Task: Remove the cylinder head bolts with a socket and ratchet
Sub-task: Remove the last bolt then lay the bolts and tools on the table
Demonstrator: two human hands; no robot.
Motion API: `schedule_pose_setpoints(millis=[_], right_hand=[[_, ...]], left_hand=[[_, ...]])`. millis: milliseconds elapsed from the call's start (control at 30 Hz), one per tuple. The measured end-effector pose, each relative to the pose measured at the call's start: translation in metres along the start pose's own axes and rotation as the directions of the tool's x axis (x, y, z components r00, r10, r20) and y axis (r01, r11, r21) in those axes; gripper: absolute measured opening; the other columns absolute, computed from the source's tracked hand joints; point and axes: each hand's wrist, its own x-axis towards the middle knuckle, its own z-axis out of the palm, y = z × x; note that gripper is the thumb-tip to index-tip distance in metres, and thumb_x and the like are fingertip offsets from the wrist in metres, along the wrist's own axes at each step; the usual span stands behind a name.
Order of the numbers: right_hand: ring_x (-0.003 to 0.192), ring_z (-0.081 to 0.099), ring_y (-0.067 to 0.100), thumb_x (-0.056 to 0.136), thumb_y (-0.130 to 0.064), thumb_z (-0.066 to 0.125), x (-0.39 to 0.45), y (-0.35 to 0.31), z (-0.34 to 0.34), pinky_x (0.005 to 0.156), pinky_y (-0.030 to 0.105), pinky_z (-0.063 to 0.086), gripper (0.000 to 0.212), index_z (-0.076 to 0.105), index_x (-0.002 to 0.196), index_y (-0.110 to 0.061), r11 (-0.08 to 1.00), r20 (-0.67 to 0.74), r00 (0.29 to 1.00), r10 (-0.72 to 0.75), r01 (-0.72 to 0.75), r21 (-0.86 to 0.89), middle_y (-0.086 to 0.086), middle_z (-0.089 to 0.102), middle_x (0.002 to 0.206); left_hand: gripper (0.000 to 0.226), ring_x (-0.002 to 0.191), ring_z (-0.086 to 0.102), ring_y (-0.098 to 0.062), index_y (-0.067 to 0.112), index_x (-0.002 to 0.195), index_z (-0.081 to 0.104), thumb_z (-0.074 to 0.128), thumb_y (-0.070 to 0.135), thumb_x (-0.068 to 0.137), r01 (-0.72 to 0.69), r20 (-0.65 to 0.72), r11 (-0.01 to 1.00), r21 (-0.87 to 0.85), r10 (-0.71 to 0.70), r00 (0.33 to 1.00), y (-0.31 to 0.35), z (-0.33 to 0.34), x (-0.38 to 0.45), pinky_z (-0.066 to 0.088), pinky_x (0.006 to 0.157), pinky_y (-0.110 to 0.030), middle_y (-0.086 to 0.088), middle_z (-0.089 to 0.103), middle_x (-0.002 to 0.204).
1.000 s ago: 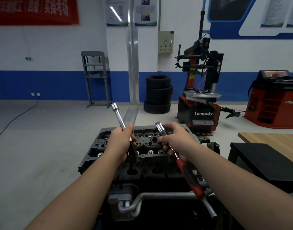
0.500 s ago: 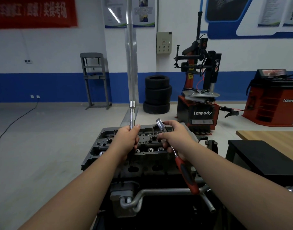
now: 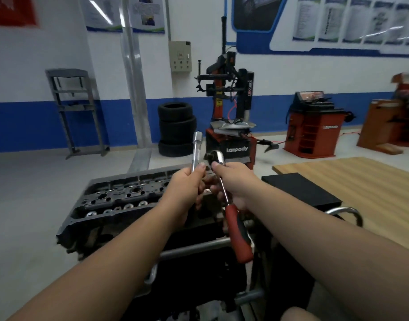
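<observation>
A stack of black tyres (image 3: 177, 129) is seen against the blue-banded wall, just beside a red tyre changer (image 3: 230, 107). A red cabinet (image 3: 313, 126) is placed further right, and a wooden table (image 3: 351, 181) is seen nearer

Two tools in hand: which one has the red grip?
The ratchet in the right hand: red and black handle, chrome head up. The extension bar in the left hand is bare chrome.

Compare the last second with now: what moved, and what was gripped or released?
The left hand swung its extension bar from tilted to upright, close beside the ratchet head. The right hand keeps its grip on the ratchet. Nothing released; the cylinder head is untouched.
</observation>
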Motion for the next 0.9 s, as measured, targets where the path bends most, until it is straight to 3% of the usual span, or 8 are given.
schedule_pose_setpoints(millis=[133, 300, 400, 500, 600, 700, 767, 900], right_hand=[[0.04, 0.053, 0.011, 0.104, -0.035, 0.05, -0.025, 0.011, -0.066, 0.038, 0.02, 0.037, 0.028, 0.061, 0.101, -0.009, 1.0, -0.127, 0.992, -0.001, -0.001, -0.016, 0.001, 0.068, 0.064], [0.038, 0.047, 0.009, 0.101, -0.02, 0.055, -0.086, 0.016, -0.17, 0.036, 0.019, 0.033, 0.016, 0.058, 0.092, -0.007, 0.996, -0.373, 0.927, 0.035, -0.064, -0.067, 0.008, 0.065, 0.076], [0.04, 0.056, 0.01, 0.102, -0.013, 0.052, -0.128, 0.009, -0.232, 0.035, 0.02, 0.038, 0.012, 0.055, 0.094, -0.004, 0.999, -0.529, 0.847, 0.048, -0.048, 0.014, 0.014, 0.065, 0.08], [0.044, 0.063, 0.012, 0.106, -0.022, 0.048, -0.167, 0.0, -0.292, 0.038, 0.02, 0.045, 0.019, 0.052, 0.104, -0.003, 0.997, -0.659, 0.75, 0.064, -0.069, 0.017, 0.017, 0.068, 0.086], [0.047, 0.062, 0.016, 0.105, -0.034, 0.048, -0.205, -0.005, -0.352, 0.04, 0.02, 0.043, 0.031, 0.058, 0.105, -0.004, 0.93, -0.778, 0.629, -0.009, -0.281, -0.238, 0.009, 0.073, 0.075], [0.057, 0.057, 0.021, 0.104, -0.03, 0.048, -0.237, -0.002, -0.404, 0.046, 0.027, 0.044, 0.029, 0.06, 0.1, -0.003, 0.822, -0.818, 0.573, -0.043, -0.445, -0.355, 0.012, 0.071, 0.078], [0.064, 0.058, 0.024, 0.103, -0.021, 0.049, -0.256, 0.007, -0.432, 0.056, 0.035, 0.052, 0.022, 0.055, 0.092, -0.003, 0.76, -0.841, 0.54, -0.041, -0.529, -0.377, 0.013, 0.065, 0.082], [0.066, 0.053, 0.028, 0.099, -0.011, 0.046, -0.297, 0.044, -0.481, 0.06, 0.036, 0.043, 0.011, 0.054, 0.099, -0.003, 0.748, -0.925, 0.379, -0.011, -0.611, -0.259, 0.019, 0.057, 0.082]], left_hand=[[0.022, 0.035, 0.033, -0.007, 0.016, 0.085, 0.052, 0.056, 0.024, 0.105, 0.013, 0.089, 1.0, -0.019, -0.012, 0.996, -0.014, 0.064, -0.006, 0.027, 0.035, -0.02, 0.004, 0.041, 0.051], [0.016, 0.036, 0.032, -0.008, 0.016, 0.087, 0.053, 0.06, 0.013, 0.101, 0.082, 0.296, 0.996, -0.035, -0.068, 0.953, -0.038, 0.158, -0.022, 0.026, 0.036, -0.022, 0.006, 0.039, 0.049], [0.013, 0.036, 0.037, -0.008, 0.015, 0.088, 0.057, 0.063, 0.011, 0.099, 0.057, 0.406, 0.998, 0.003, -0.054, 0.912, -0.048, 0.216, -0.036, 0.03, 0.038, -0.021, 0.006, 0.043, 0.049], [0.009, 0.039, 0.041, -0.008, 0.012, 0.09, 0.063, 0.064, 0.014, 0.099, 0.025, 0.5, 0.998, 0.057, -0.051, 0.864, -0.055, 0.268, -0.048, 0.033, 0.04, -0.024, 0.007, 0.046, 0.049], [0.007, 0.039, 0.041, -0.008, 0.01, 0.095, 0.062, 0.063, 0.014, 0.1, 0.037, 0.61, 0.995, 0.089, -0.084, 0.788, -0.06, 0.31, -0.061, 0.035, 0.039, -0.024, 0.008, 0.048, 0.049], [0.006, 0.042, 0.042, -0.01, 0.011, 0.098, 0.062, 0.063, 0.017, 0.1, 0.016, 0.695, 0.99, 0.14, -0.11, 0.71, -0.068, 0.341, -0.071, 0.036, 0.04, -0.025, 0.004, 0.049, 0.057], [0.009, 0.047, 0.045, -0.012, 0.011, 0.102, 0.063, 0.065, 0.019, 0.099, -0.037, 0.723, 0.979, 0.202, -0.124, 0.679, -0.076, 0.359, -0.077, 0.038, 0.043, -0.026, 0.002, 0.051, 0.062], [0.01, 0.053, 0.048, -0.016, 0.013, 0.1, 0.064, 0.068, 0.021, 0.097, -0.108, 0.755, 0.952, 0.288, -0.156, 0.637, -0.093, 0.392, -0.092, 0.038, 0.047, -0.027, -0.003, 0.054, 0.068]])
